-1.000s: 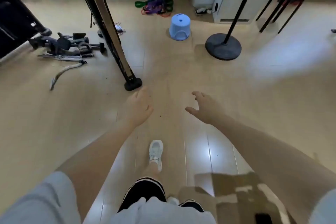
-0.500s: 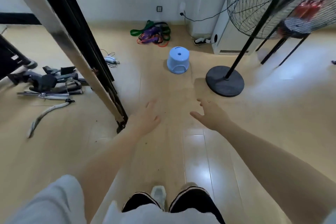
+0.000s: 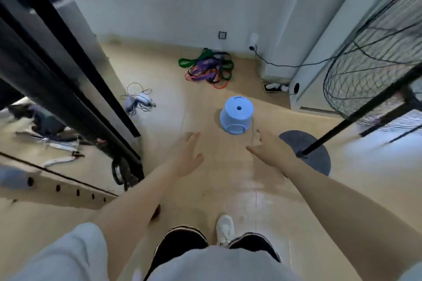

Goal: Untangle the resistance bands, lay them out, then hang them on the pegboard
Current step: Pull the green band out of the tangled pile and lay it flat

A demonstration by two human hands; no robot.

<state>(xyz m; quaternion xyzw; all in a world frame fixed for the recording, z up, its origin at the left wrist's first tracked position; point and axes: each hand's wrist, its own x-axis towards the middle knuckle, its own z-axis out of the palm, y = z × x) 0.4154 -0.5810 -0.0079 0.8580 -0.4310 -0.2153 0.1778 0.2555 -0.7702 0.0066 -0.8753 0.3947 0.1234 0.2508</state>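
A tangled heap of resistance bands (image 3: 206, 68), green, purple, black and orange, lies on the wooden floor by the far wall. My left hand (image 3: 187, 154) and my right hand (image 3: 269, 151) are stretched forward over the floor, fingers straight and holding nothing. Both hands are well short of the bands, with a blue stool between them and the heap. A tan board with a row of holes (image 3: 66, 189) shows at the left edge; it may be the pegboard.
A blue plastic stool (image 3: 236, 117) stands ahead of my right hand. A black metal frame (image 3: 75, 89) slants down at the left. A standing fan with a round base (image 3: 308, 151) is at the right. Cables (image 3: 139, 99) and gear lie on the floor at left.
I have walked forward: the bands, the stool and the fan base are nearer and the view has tilted up toward the wall. Both hands stay open and stretched out.
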